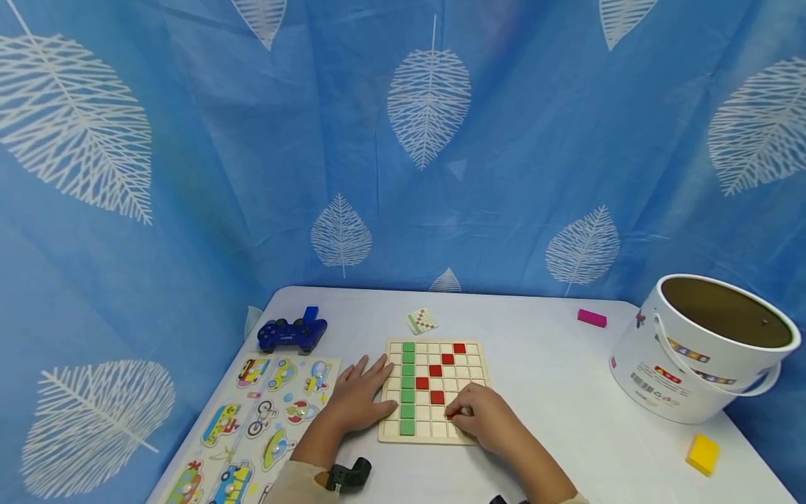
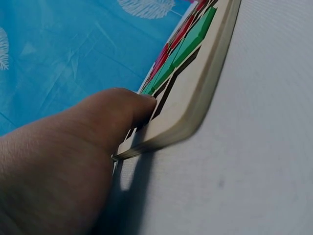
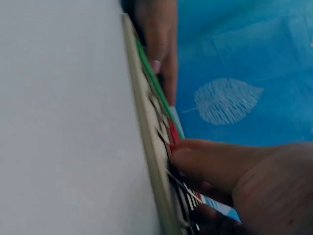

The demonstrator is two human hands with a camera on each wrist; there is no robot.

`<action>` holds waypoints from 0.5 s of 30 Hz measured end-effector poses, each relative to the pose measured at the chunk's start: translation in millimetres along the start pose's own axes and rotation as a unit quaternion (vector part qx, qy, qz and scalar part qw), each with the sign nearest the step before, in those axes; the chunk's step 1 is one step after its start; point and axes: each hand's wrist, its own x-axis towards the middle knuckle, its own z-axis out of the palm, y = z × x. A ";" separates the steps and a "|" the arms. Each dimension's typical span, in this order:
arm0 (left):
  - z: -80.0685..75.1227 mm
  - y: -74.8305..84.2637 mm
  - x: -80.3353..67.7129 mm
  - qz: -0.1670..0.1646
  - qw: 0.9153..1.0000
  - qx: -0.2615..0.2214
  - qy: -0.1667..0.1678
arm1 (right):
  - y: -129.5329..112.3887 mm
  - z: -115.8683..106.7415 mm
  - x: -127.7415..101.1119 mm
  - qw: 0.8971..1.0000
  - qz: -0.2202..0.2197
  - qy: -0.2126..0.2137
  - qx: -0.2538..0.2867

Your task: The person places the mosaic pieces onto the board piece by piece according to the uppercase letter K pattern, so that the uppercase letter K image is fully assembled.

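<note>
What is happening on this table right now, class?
A person is filling a wooden grid board with coloured tiles. The left hand lies flat on the board's left edge, steadying it. The right hand pinches a red tile at a cell near the board's lower right. A column of green tiles and a zigzag of red tiles already sit in the grid. A small pattern card lies behind the board.
</note>
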 end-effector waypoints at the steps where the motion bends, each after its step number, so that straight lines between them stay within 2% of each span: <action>1: 0.3 0.2 0.1 0.001 1.000 -0.001 -0.001 | 2.4 -3.3 -1.5 1.000 0.005 -0.006 0.003; 7: 0.4 2.4 1.7 0.002 1.000 -0.004 0.000 | 26.7 -36.3 -14.4 0.996 0.090 0.004 0.020; 9: -0.3 3.2 1.8 0.003 1.000 -0.005 0.001 | 35.6 -46.9 -21.7 0.993 0.120 -0.009 0.010; 13: -1.1 2.7 1.3 -0.001 1.000 -0.001 -0.001 | 50.2 -54.2 -37.3 0.990 0.129 -0.058 -0.015; 15: -1.3 1.7 1.0 -0.003 1.000 -0.002 -0.001 | 54.6 -52.8 -42.3 0.990 0.121 -0.065 -0.021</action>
